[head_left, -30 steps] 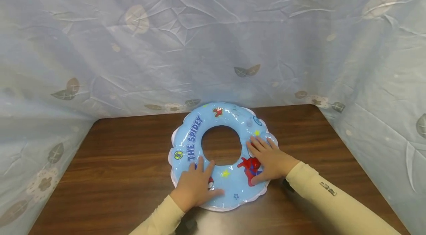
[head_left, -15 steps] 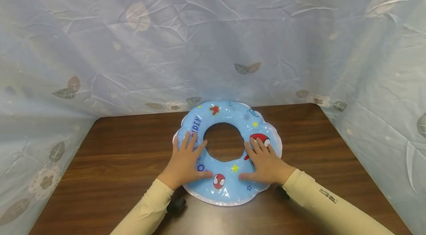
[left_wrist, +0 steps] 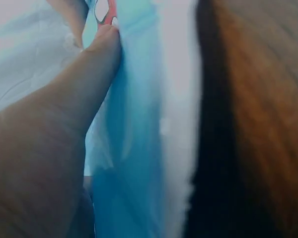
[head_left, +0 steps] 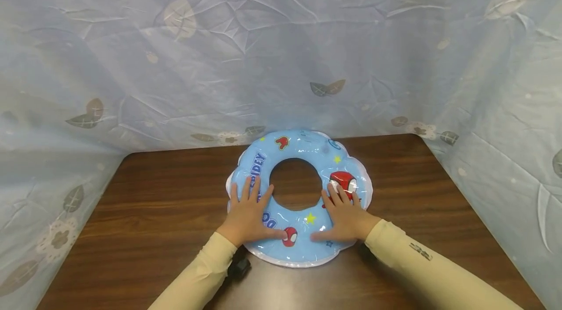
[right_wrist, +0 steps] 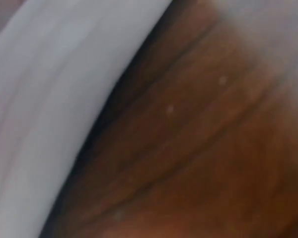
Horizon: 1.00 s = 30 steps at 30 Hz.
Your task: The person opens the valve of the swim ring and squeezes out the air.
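A light-blue inflatable swim ring point(head_left: 303, 246) lies on the brown wooden table, printed with red masked characters, yellow stars and blue lettering. Its edge is white and scalloped. My left hand point(head_left: 248, 217) rests on the ring's near left side, fingers spread and thumb pointing right. In the left wrist view, the left thumb point(left_wrist: 102, 49) lies along the blue vinyl, its tip at a red printed face. My right hand point(head_left: 347, 217) lies spread on the near right side, its fingertips over a large red face. The right wrist view shows no fingers, only a blurred pale strip point(right_wrist: 64, 89).
The wooden table point(head_left: 167, 193) extends around the ring on all sides. A pale blue cloth point(head_left: 281, 56) with leaf and flower prints hangs behind the table and along both sides. A small black object point(head_left: 239, 268) sits under the left wrist.
The swim ring has turned a little counterclockwise, its near side shifting right. My left hand has lifted across to a spot farther up and left; my right hand has shifted slightly left and nearer.
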Motion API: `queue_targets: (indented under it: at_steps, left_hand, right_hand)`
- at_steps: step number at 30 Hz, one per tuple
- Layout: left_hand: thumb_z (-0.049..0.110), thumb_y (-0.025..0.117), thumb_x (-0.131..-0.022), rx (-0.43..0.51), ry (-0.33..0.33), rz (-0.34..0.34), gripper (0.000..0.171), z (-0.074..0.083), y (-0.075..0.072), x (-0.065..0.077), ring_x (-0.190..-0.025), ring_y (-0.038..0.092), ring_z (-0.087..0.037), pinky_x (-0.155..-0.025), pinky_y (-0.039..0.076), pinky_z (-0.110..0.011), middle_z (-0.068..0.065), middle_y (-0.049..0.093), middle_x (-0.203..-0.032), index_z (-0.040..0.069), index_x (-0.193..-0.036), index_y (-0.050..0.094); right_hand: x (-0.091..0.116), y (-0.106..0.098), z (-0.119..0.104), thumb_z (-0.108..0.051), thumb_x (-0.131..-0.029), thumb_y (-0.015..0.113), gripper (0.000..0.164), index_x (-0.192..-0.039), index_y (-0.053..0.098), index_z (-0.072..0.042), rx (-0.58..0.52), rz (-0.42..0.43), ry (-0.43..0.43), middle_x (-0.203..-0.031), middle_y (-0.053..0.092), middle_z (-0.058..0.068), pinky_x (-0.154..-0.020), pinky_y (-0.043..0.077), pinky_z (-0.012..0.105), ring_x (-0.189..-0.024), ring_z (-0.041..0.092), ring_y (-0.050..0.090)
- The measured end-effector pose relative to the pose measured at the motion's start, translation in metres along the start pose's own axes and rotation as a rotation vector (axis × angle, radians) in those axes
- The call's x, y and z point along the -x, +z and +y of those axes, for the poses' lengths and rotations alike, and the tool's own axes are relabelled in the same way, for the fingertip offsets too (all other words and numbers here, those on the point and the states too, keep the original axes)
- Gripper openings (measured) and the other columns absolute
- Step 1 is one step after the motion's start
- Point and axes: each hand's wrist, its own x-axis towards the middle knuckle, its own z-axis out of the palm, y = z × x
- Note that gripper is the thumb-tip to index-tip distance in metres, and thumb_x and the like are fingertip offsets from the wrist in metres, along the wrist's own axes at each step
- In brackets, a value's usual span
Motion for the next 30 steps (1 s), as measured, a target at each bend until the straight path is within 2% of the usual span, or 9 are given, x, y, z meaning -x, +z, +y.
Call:
queue_targets:
  at_steps: [4,7,13,18,21,28,30]
  left_hand:
    - [0.089,0.066,-0.069,0.014,0.0,-0.004,0.125,-0.001,0.006,-0.004,-0.156,0.005,-0.051,-0.116,0.0,-0.077,-0.026,0.016,-0.17,0.012,-0.162,0.034]
    - [0.088,0.066,-0.07,0.024,-0.015,-0.035,0.124,-0.001,0.006,-0.007,-0.156,0.005,-0.051,-0.115,0.002,-0.078,-0.026,0.016,-0.17,0.013,-0.163,0.034]
    - [0.088,0.065,-0.07,0.029,-0.051,-0.156,0.126,0.002,0.001,-0.012,-0.156,0.003,-0.05,-0.116,0.005,-0.078,-0.024,0.011,-0.171,0.015,-0.165,0.025]
    - [0.09,0.063,-0.07,0.034,-0.067,-0.23,0.13,0.003,0.002,-0.016,-0.157,-0.001,-0.05,-0.117,0.001,-0.077,-0.023,0.005,-0.172,0.015,-0.167,0.018]
    - [0.092,0.061,-0.07,0.029,-0.08,-0.252,0.132,0.003,0.003,-0.017,-0.156,-0.003,-0.05,-0.116,-0.001,-0.077,-0.022,0.003,-0.172,0.015,-0.167,0.016]
    - [0.094,0.059,-0.069,0.013,-0.095,-0.286,0.134,0.005,0.004,-0.02,-0.157,-0.007,-0.048,-0.116,-0.004,-0.076,-0.021,-0.001,-0.172,0.016,-0.168,0.013]
    - [0.093,0.059,-0.069,0.014,-0.098,-0.291,0.133,0.007,0.001,-0.02,-0.157,-0.007,-0.048,-0.117,-0.004,-0.076,-0.022,-0.001,-0.172,0.015,-0.167,0.013]
  right_hand:
    - [-0.005,-0.003,0.004,-0.077,-0.078,0.068,0.123,-0.164,0.021,-0.001,0.022,-0.027,0.006,-0.171,0.014,0.023,-0.116,0.006,0.077,-0.156,0.05,0.01]
    - [-0.008,-0.003,0.007,-0.078,-0.078,0.067,0.124,-0.164,0.019,-0.002,0.031,-0.051,-0.005,-0.171,0.012,0.024,-0.116,0.004,0.077,-0.155,0.05,0.008]
    - [-0.013,0.003,0.011,-0.082,-0.077,0.063,0.127,-0.164,0.016,-0.002,0.052,-0.065,-0.023,-0.171,0.01,0.024,-0.116,0.0,0.077,-0.156,0.049,0.004]
    - [-0.018,0.01,0.016,-0.085,-0.075,0.062,0.131,-0.166,0.01,-0.007,0.08,-0.085,0.008,-0.173,0.003,0.018,-0.119,-0.003,0.073,-0.158,0.044,-0.002]
    - [-0.023,0.018,0.018,-0.086,-0.074,0.063,0.132,-0.167,0.009,-0.009,0.078,-0.085,0.02,-0.174,0.001,0.016,-0.119,-0.005,0.072,-0.158,0.043,-0.004]
    - [-0.017,0.007,0.01,-0.086,-0.076,0.06,0.13,-0.165,0.012,-0.004,0.047,-0.11,0.012,-0.172,0.001,0.021,-0.117,-0.009,0.074,-0.157,0.047,-0.004]
    - [-0.019,0.009,0.013,-0.087,-0.075,0.059,0.132,-0.165,0.011,-0.004,0.043,-0.111,0.006,-0.173,-0.001,0.02,-0.116,-0.011,0.074,-0.157,0.047,-0.005]
